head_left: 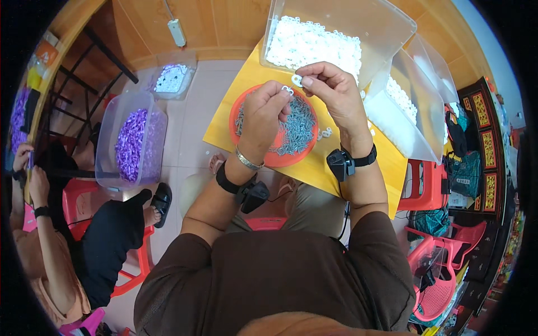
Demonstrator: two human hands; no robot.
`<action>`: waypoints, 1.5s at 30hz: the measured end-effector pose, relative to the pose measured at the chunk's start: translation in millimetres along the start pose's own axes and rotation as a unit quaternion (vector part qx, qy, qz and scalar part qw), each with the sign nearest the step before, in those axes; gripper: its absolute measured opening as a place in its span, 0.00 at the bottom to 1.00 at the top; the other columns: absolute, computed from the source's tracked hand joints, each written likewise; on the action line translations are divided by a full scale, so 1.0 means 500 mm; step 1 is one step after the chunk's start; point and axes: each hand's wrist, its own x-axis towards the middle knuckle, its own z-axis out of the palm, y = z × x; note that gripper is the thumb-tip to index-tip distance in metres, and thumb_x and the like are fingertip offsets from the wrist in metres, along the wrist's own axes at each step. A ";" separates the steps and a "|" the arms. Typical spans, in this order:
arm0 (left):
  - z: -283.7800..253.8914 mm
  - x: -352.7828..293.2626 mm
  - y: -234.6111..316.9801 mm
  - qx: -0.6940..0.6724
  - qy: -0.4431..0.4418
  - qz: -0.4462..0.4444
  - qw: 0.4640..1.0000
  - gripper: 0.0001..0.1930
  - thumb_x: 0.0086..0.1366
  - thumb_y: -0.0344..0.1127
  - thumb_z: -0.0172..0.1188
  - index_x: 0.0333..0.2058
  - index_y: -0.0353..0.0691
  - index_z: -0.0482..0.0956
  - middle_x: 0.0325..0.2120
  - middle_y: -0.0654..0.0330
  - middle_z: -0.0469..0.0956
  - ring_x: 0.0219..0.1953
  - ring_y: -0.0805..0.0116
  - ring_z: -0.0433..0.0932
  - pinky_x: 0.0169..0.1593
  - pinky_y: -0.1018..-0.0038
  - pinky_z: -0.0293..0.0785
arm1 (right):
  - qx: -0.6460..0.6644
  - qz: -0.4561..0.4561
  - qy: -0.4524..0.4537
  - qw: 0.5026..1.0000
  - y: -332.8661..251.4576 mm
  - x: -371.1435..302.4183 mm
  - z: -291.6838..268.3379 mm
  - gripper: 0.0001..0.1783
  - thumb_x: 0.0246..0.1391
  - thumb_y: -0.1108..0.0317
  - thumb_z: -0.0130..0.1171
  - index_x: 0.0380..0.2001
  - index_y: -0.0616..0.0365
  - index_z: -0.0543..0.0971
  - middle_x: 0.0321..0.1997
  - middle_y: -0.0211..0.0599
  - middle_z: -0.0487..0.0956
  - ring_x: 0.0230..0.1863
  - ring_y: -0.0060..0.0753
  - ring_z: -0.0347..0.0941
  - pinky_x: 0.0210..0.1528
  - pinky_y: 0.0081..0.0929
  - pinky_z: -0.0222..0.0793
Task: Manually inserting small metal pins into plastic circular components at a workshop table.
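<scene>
My left hand (267,112) is closed over the red-orange basin (280,159), with a small white plastic piece (287,90) pinched at its fingertips. Just to the right, my right hand (334,92) pinches another small white piece (297,82) with holes between thumb and forefinger. The two pieces are close together but apart. Under my hands the basin holds many grey metal pieces (297,126) that look like screws. A few loose white pieces (325,133) lie on the yellow table (375,173) beside the basin.
A clear bin (386,17) of white pieces stands beyond my hands; a second clear bin (414,134) tilts at the right. On the floor at left sits a tub (103,151) of purple pieces. Another person (56,269) sits at far left. Red stools (423,187) stand nearby.
</scene>
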 end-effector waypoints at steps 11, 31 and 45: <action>-0.001 -0.001 -0.002 0.021 0.009 -0.006 1.000 0.08 0.63 0.34 0.48 0.27 0.37 0.72 0.19 0.68 0.69 0.20 0.83 0.64 0.25 0.87 0.61 | -0.036 -0.020 0.008 0.999 -0.002 -0.005 0.008 0.09 0.53 0.73 0.56 0.37 0.64 0.78 0.31 0.29 0.78 0.32 0.13 0.71 0.35 0.12 0.67; 0.000 -0.004 -0.005 0.014 0.020 0.002 1.000 0.08 0.63 0.33 0.48 0.27 0.36 0.72 0.19 0.67 0.68 0.20 0.82 0.63 0.25 0.86 0.59 | -0.060 -0.036 0.018 0.997 0.007 -0.007 0.021 0.09 0.52 0.73 0.56 0.37 0.64 0.78 0.29 0.26 0.77 0.31 0.12 0.70 0.34 0.12 0.66; -0.001 -0.004 -0.004 0.026 0.018 -0.007 0.999 0.08 0.62 0.32 0.48 0.26 0.36 0.72 0.18 0.68 0.67 0.20 0.82 0.62 0.24 0.85 0.59 | -0.070 -0.034 0.017 0.997 0.009 -0.007 0.020 0.09 0.52 0.73 0.56 0.37 0.64 0.78 0.29 0.26 0.77 0.30 0.12 0.69 0.34 0.12 0.66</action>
